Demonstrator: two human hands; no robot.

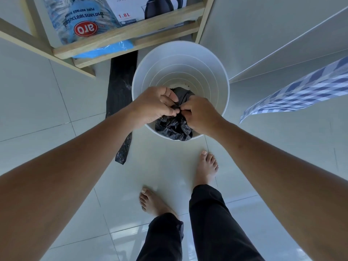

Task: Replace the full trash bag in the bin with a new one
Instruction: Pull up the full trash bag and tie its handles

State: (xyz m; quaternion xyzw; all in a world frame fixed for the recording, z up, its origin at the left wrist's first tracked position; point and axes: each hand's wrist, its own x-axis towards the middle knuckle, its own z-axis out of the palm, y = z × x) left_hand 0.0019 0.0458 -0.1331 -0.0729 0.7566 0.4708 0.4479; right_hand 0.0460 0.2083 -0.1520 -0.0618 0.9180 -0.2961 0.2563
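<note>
Floor: pale glossy tiles (79,166), with the person's bare feet just short of the bin.
Bin: white round trash bin (222,85) standing upright, its ribbed inner wall bare; no liner over the rim.
Behind: wooden shelf (130,32) holding a blue sugar bag (79,19) and a kettle box (146,10).
Right side: checked cloth (301,89) hanging well apart from the bin.
Black bag in hand: crumpled black trash bag (174,127) bunched at the near rim, partly inside the bin, directly under both hands.
Left hand: left hand (156,104) closed, fingertips pinching the gathered plastic.
Right hand: right hand (200,112) closed the same way, pinching the same bunch; the two hands touch at the fingertips.
Other bag: flat black bag (120,91) lying on the floor left of the bin, long axis running from the shelf toward the feet, nearer the left arm.
Step, as a guess: working the bag's mouth apart, probably a fresh liner; I cannot tell for sure.
Next move calls for: spreading the mouth outward from the near rim to the far rim.
</note>
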